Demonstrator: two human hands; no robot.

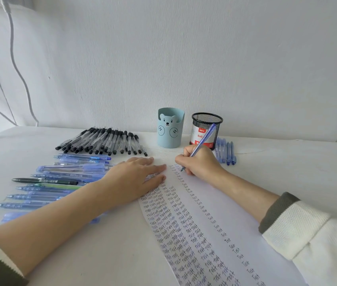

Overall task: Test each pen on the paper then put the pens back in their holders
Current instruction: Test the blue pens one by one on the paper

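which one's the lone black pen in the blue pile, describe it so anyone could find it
Start at the pale blue bear-face pen holder, then go to the pile of translucent blue pens left of the left hand. About midway lies the solid black pen, the only opaque dark one there.

Pen holder (207, 122): black wire mesh, apparently metal, around a glossy red-and-white labelled can (199, 135). Bear holder (170, 129): smooth, matt pale-blue plastic. Sheet of paper (215, 205): matt white, inked; blue pens (64, 178): glossy translucent plastic; table (287, 172): matt white; sleeve (299, 228): coarse-woven cream cloth, dark ribbed cuff.
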